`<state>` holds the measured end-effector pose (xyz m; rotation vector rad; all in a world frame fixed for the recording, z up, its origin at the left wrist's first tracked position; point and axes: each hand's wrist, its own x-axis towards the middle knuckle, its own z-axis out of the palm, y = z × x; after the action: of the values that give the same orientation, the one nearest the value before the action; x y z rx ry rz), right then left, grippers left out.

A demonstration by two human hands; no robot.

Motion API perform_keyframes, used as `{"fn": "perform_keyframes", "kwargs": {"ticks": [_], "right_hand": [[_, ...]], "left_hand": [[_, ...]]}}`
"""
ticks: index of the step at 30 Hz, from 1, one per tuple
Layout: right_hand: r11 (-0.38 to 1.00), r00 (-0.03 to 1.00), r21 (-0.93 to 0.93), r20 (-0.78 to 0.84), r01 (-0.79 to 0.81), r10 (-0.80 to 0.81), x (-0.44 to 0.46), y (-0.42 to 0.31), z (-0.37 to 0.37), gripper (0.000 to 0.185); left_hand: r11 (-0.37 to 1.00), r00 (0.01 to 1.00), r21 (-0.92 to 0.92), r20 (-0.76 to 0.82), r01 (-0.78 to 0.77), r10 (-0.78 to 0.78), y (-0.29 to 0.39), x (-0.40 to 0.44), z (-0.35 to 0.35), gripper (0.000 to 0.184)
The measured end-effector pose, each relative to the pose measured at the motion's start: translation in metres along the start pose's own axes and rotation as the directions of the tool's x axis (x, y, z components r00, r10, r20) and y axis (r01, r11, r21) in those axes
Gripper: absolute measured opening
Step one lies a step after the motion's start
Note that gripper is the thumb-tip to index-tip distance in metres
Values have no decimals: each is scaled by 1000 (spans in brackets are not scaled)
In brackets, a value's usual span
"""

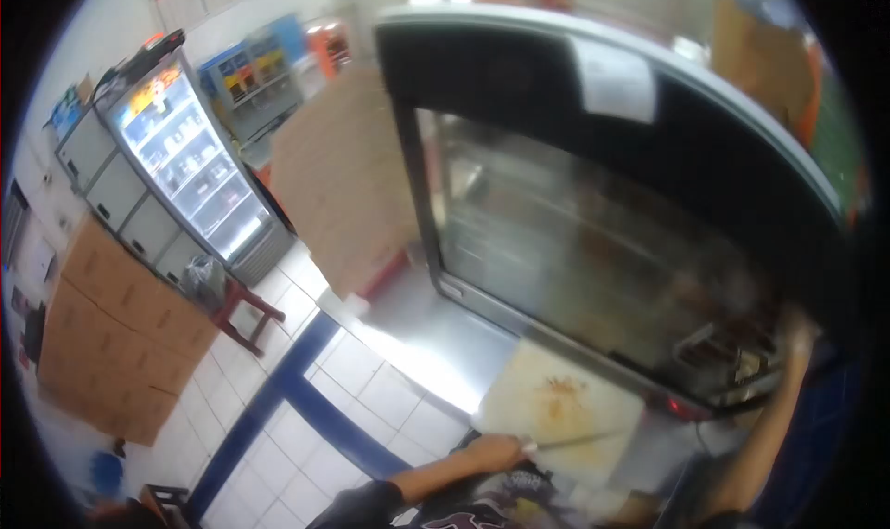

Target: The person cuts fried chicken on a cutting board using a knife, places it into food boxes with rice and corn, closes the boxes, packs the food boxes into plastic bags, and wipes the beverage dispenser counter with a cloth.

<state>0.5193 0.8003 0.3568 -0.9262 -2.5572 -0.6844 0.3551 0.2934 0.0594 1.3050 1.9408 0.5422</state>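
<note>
Dark sleeve (362, 508) nearest, left hand (499, 453) grips knife (584, 438), likely light, stiff, best held by handle (529, 446), over cutting board (514, 390); right hand (797, 336), right of board, fingers unreadable.

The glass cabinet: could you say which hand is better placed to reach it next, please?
Probably right: the right hand is at the glass cabinet; the left hand holds a knife over the cutting board.
</note>
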Motion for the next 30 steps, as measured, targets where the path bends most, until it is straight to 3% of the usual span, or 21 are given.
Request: {"fn": "perform_keyframes", "kwargs": {"ticks": [1, 4, 6, 8, 9, 13, 15, 17, 18, 20, 21, 22, 24, 25, 26, 28, 30], "right_hand": [[999, 996, -25, -83, -21, 19, -5, 2, 0, 33], [988, 890, 58, -430, -140, 152, -27, -21, -16, 29], [972, 876, 96, -420, -216, 236, -43, -58, -31, 32], [951, 730, 263, -617, -162, 295, -64, -79, -33, 38], [948, 731, 259, -608, -186, 310, -80, -89, -34, 38], [824, 678, 354, -469, -442, 566, -170, -130, -18, 40], [778, 696, 413, -367, -473, 617, -216, -162, 7, 42], [746, 770, 455, -180, -487, 612, -271, -203, 39, 41], [541, 793, 699, 61, -468, 606, -293, -222, 73, 41], [672, 863, 542, 281, -504, 420, -328, -260, 76, 42], [624, 820, 533, 389, -571, 419, -343, -281, 86, 45], [701, 802, 418, 453, -577, 390, -351, -296, 90, 49], [454, 703, 537, 563, -711, 434, -360, -317, 104, 56], [680, 805, 455, 462, -576, 373, -369, -320, 108, 59], [668, 780, 431, 485, -607, 396, -367, -318, 100, 59], [528, 841, 669, 304, -523, 448, -358, -312, 83, 56], [487, 818, 680, 314, -548, 483, -370, -310, 86, 53]], "left_hand": [[993, 993, -15, -38, -115, 114, -8, 1, 11, 44], [968, 964, -3, -87, -252, 251, -27, 11, 30, 44], [988, 988, -2, -39, -153, 152, -30, 6, 22, 45], [995, 994, 9, -38, -104, 104, -35, 2, 10, 45], [999, 997, 12, -60, -42, 43, -38, 0, 4, 45], [998, 995, 61, -95, 16, -10, -40, -11, -16, 44], [997, 999, 71, -28, 31, -29, -43, -17, -23, 44], [995, 998, 73, -21, 61, -60, -52, -14, -17, 45], [994, 997, 70, -11, 79, -78, -54, -15, -11, 47], [988, 994, 112, 8, 110, -112, -35, -14, -19, 51], [988, 991, 91, 31, 124, -128, -40, -10, -11, 54], [992, 996, 91, -39, 88, -84, -35, -9, -6, 51], [994, 999, 102, -16, 29, -28, -27, 4, -7, 40], [989, 1000, 148, -11, 21, -20, -26, 11, -3, 35], [987, 996, 144, -43, -66, 73, -18, 19, -4, 38], [977, 985, 146, -60, -154, 164, 3, 29, -7, 42], [896, 958, 340, 54, -284, 283, 23, 34, -1, 58]]}}
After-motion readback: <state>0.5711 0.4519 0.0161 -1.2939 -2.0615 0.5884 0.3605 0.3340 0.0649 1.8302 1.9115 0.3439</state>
